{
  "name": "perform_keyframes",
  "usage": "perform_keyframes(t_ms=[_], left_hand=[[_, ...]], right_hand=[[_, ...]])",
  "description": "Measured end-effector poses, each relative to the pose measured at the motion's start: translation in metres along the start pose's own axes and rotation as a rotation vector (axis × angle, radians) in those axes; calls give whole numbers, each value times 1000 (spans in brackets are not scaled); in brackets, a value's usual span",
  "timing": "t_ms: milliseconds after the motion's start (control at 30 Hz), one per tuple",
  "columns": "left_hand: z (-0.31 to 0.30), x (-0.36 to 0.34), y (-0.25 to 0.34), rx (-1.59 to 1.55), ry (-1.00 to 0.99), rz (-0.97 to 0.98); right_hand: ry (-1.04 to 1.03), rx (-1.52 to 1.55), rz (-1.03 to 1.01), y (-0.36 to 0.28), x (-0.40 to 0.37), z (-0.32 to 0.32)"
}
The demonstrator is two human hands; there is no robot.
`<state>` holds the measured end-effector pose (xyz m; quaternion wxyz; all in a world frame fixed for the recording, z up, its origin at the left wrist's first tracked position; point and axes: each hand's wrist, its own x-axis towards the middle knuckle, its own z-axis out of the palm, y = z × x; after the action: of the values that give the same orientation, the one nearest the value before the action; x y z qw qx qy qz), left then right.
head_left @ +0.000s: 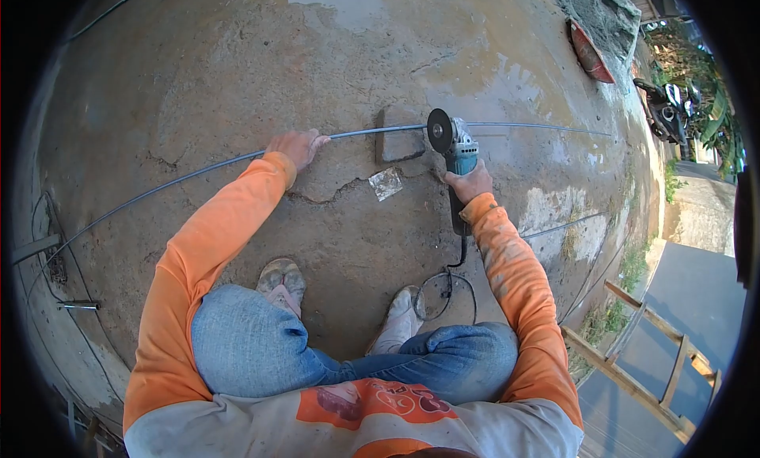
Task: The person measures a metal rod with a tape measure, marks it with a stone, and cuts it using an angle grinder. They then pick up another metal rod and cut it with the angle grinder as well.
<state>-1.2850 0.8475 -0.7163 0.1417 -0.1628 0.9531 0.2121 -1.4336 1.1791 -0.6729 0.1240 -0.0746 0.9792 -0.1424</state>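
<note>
Cracked concrete floor (237, 78), wet patch (340, 7) far centre. Crumpled scrap (385, 182) mid-floor. Far right: sand pile (598, 7), red basin (590, 54) beside it, parked motorcycle (665, 110). Wooden ladder (641, 355) lying near right.

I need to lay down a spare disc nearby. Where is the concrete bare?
Bare concrete lies beyond the steel rod, up to the wet patch, and between the left hand and the left foot. Crowded: around the block, angle grinder and right hand, with the cord looped below.
</note>
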Motion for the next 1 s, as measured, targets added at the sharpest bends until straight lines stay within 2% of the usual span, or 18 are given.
perform_keyframes(t_ms=[1000], left_hand=[[4, 1, -2, 28, 17, 8]], right_hand=[[-5, -15, 20, -2, 1, 3]])
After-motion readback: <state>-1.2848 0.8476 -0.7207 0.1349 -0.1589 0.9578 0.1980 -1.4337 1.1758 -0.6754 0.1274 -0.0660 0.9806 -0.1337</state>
